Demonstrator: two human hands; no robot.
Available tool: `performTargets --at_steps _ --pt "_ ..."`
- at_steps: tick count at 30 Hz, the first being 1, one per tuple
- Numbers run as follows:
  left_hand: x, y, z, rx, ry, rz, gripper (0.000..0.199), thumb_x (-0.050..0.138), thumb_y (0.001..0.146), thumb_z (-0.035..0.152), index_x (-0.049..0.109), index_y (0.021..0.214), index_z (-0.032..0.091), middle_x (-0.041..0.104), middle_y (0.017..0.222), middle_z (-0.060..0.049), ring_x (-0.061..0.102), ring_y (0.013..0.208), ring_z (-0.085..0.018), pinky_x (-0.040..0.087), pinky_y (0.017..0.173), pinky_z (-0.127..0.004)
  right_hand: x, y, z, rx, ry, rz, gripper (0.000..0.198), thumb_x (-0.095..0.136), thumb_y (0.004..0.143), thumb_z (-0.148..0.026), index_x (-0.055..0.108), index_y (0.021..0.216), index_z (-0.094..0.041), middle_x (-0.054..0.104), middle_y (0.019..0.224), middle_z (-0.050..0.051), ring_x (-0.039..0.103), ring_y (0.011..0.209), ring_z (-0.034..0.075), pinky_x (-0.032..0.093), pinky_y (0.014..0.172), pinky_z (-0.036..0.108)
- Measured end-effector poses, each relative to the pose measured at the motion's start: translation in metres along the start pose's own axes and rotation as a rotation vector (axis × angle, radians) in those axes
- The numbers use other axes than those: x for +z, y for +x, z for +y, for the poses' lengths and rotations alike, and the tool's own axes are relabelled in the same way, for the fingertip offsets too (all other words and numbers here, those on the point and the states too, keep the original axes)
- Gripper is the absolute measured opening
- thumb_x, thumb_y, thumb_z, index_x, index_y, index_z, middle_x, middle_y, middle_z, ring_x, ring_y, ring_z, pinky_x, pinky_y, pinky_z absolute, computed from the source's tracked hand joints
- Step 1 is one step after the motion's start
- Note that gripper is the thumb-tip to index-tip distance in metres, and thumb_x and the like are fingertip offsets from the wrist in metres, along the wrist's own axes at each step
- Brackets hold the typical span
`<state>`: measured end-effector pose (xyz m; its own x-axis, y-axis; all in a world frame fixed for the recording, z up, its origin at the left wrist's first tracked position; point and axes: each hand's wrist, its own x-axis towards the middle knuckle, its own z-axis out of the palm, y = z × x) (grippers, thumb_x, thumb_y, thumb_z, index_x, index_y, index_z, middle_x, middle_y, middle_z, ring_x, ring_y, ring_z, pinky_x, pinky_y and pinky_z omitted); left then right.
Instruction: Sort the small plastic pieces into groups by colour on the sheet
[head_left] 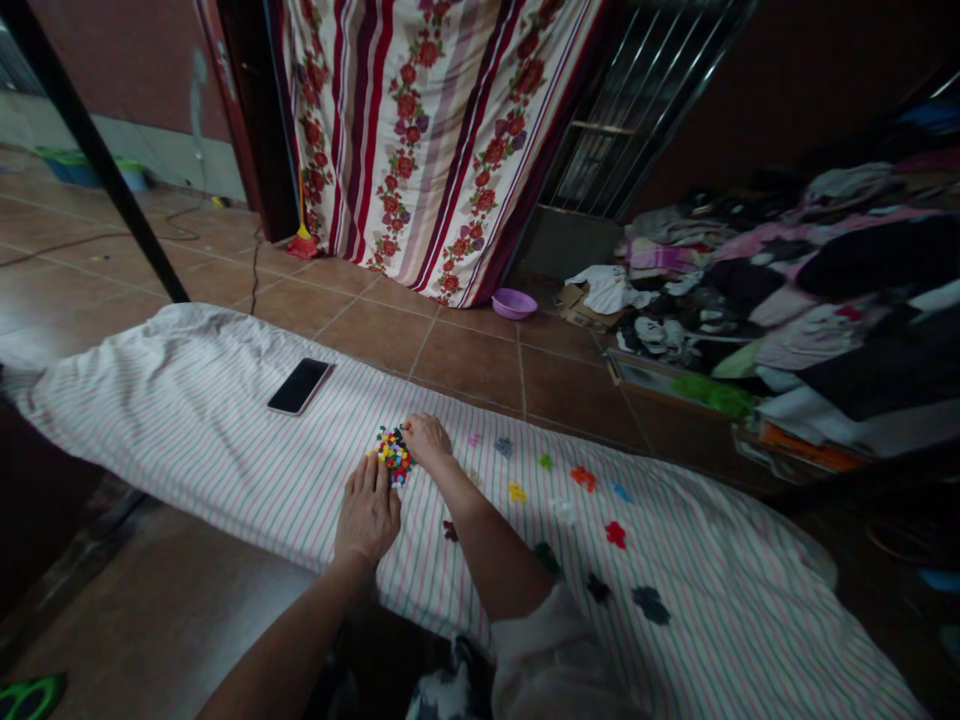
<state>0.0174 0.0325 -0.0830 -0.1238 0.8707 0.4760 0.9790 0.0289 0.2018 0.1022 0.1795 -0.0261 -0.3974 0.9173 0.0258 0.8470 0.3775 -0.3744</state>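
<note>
A pile of tiny mixed-colour plastic pieces (393, 455) lies on the striped cloth in front of me. My left hand (367, 508) rests palm down at its near left side, fingers stretched out and touching the edge of the pile. At the far right side of the pile, my right hand (427, 438) has its fingers pinched together; what is between them is too small to make out. Small groups sorted by colour are spread to the right, among them a yellow group (517, 492), an orange group (583, 478), a red group (615, 535) and a dark grey group (651, 604).
A phone (300, 386) lies on the striped cloth (225, 440) left of the pile. Beyond stand a floral curtain (420, 130), a purple basin (514, 303) and a red broom (303, 243) on the tiled floor. Heaped clothes (810, 290) fill the right side.
</note>
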Motion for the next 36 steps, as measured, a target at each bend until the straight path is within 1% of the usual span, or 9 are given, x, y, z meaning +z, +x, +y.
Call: performTargets --at_steps 3,8,14,18,20,23,30,33,36 --pt "-0.002 0.001 0.001 -0.003 -0.004 -0.014 0.05 0.039 0.088 0.026 0.051 0.13 0.003 0.049 0.139 -0.023 0.042 0.133 -0.031 0.04 0.105 -0.047 0.001 -0.002 0.005 0.022 0.106 0.055 0.017 0.052 0.086 -0.021 0.068 0.092 -0.022 0.07 0.095 0.005 0.061 0.094 0.017 0.043 0.083 0.025" --pt "-0.002 0.001 0.001 -0.02 -0.033 -0.023 0.05 0.039 0.087 0.026 0.051 0.131 0.005 0.047 0.141 -0.022 0.042 0.134 -0.032 0.039 0.105 -0.049 0.003 -0.006 0.016 0.096 0.365 0.131 0.013 0.054 0.084 -0.023 0.066 0.09 -0.023 0.072 0.088 0.0 0.065 0.085 0.014 0.048 0.079 0.023" --pt "-0.003 0.001 0.001 -0.008 -0.018 -0.022 0.049 0.039 0.088 0.027 0.051 0.13 0.005 0.049 0.14 -0.022 0.042 0.133 -0.031 0.039 0.105 -0.048 0.011 -0.017 0.032 0.128 0.664 0.121 0.013 0.057 0.076 -0.014 0.065 0.085 -0.02 0.07 0.081 -0.001 0.066 0.078 0.013 0.053 0.077 0.026" --pt "-0.006 0.001 0.001 0.012 -0.008 -0.02 0.048 0.038 0.088 0.027 0.053 0.126 0.003 0.049 0.138 -0.024 0.042 0.132 -0.032 0.038 0.106 -0.047 0.014 -0.028 0.041 0.129 0.786 0.137 0.018 0.055 0.074 -0.012 0.066 0.086 -0.019 0.071 0.083 0.001 0.067 0.078 0.013 0.054 0.076 0.026" --pt "-0.006 0.001 0.001 0.018 -0.007 -0.01 0.047 0.039 0.088 0.027 0.053 0.125 0.003 0.05 0.138 -0.024 0.043 0.132 -0.032 0.039 0.105 -0.046 0.014 -0.036 0.045 0.106 0.799 0.138 0.023 0.053 0.074 -0.012 0.068 0.089 -0.02 0.072 0.086 0.001 0.067 0.083 0.014 0.053 0.079 0.027" --pt "-0.006 0.0 0.0 0.021 -0.027 0.01 0.046 0.038 0.088 0.026 0.051 0.126 0.003 0.05 0.137 -0.024 0.044 0.131 -0.032 0.039 0.105 -0.046 0.01 -0.049 0.052 0.09 0.729 0.12 0.026 0.053 0.075 -0.013 0.07 0.092 -0.023 0.073 0.09 0.0 0.067 0.088 0.016 0.053 0.082 0.028" --pt "-0.005 -0.001 -0.003 0.047 -0.085 0.004 0.044 0.036 0.088 0.026 0.049 0.124 0.005 0.054 0.13 -0.024 0.043 0.13 -0.032 0.038 0.105 -0.048 -0.001 -0.078 0.063 0.138 0.574 0.118 0.021 0.057 0.08 -0.022 0.072 0.095 -0.026 0.073 0.09 -0.001 0.067 0.085 0.015 0.051 0.079 0.025" --pt "-0.004 -0.002 -0.005 0.086 -0.126 0.025 0.04 0.038 0.086 0.024 0.049 0.122 0.011 0.056 0.128 -0.02 0.043 0.131 -0.031 0.038 0.105 -0.051 -0.005 -0.088 0.069 0.129 0.567 0.132 0.019 0.059 0.08 -0.025 0.072 0.094 -0.025 0.072 0.091 -0.001 0.067 0.085 0.015 0.051 0.078 0.025" --pt "-0.004 -0.002 -0.008 0.163 -0.136 0.065 0.037 0.04 0.085 0.022 0.05 0.118 0.011 0.058 0.123 -0.019 0.044 0.129 -0.032 0.039 0.104 -0.053 -0.009 -0.098 0.079 0.107 0.586 0.168 0.017 0.059 0.081 -0.029 0.071 0.092 -0.025 0.072 0.088 -0.001 0.067 0.083 0.016 0.051 0.077 0.026"
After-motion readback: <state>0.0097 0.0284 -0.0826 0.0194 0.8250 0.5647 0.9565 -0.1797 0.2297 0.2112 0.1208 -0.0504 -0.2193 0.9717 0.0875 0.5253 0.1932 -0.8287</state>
